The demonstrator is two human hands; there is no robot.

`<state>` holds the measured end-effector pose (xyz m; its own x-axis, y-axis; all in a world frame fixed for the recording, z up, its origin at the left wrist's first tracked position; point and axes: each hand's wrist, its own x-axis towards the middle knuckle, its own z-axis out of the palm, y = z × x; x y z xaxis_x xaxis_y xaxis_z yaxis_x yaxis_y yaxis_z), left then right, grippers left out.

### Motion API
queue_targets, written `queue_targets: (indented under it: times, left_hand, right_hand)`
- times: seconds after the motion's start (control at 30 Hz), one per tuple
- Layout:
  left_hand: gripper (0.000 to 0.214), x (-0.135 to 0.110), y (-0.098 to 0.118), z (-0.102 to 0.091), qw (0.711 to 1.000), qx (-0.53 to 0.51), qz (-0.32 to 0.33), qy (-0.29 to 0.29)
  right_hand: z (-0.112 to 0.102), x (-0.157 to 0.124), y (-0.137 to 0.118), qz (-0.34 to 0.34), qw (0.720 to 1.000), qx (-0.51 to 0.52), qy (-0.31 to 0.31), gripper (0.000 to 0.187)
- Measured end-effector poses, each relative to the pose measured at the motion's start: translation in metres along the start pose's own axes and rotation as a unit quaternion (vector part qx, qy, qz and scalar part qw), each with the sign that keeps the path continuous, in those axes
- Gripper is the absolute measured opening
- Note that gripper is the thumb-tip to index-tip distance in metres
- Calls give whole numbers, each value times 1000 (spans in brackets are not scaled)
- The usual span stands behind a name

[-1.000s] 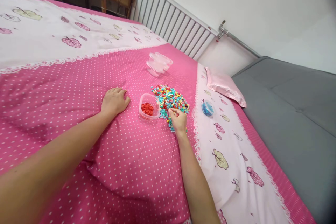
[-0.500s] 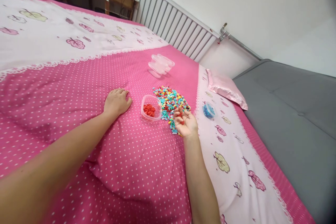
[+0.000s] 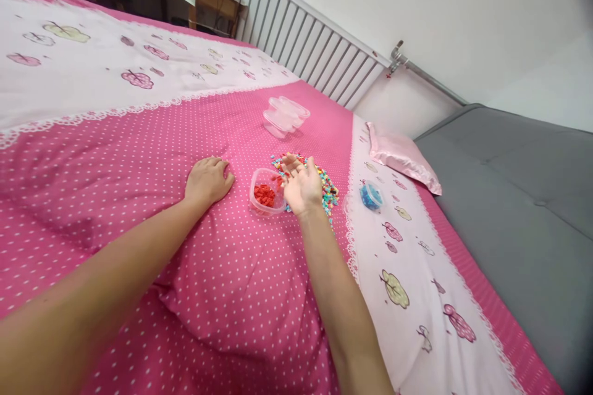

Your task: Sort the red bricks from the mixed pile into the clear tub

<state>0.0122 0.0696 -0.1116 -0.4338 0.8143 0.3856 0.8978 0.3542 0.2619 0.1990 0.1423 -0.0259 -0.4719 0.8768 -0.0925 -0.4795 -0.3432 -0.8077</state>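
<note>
Red pieces [image 3: 264, 195] sit in the near tub [image 3: 265, 211], mid-feed for me. Right hand [image 3: 302, 188] at its 3 o'clock rim, palm up, fingers loosely spread; a few red ones by the fingertips, can't tell if held or dropping. Mixed pile [image 3: 330, 192] at 2 to 3 o'clock, partly hidden; lots left, I'd call it partway. Blue tub [image 3: 380, 199] filled some, farther at 3. See-through plastic ware [image 3: 285, 116] at 12 to 1. Left hand [image 3: 207, 180] at 9, palm down on the bed [image 3: 222, 296]; grip underneath, can't tell.
</note>
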Motion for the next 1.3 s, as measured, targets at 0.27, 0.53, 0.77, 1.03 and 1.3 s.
queue_targets:
  times: [0.27, 0.53, 0.77, 1.03, 1.3]
  left_hand:
    - [47, -1, 0, 0, 1000, 3, -3, 0]
    - [48, -1, 2, -1, 1000, 7, -3, -4]
    - [48, 0, 3, -3, 1000, 27, -4, -12]
    - [49, 0, 5, -6, 1000, 17, -9, -16]
    - [49, 1, 4, -5, 1000, 15, -9, -16]
  right_hand:
    - [-36, -1, -26, -89, 984, -148, 43, 32]
    - [-134, 2, -22, -97, 781, -591, 178, 26]
    - [-140, 4, -12, -83, 674, -730, 84, 50]
    - [-139, -14, -32, 27, 724, -689, -20, 50]
    - [-134, -26, -51, -5, 706, -706, 57, 36]
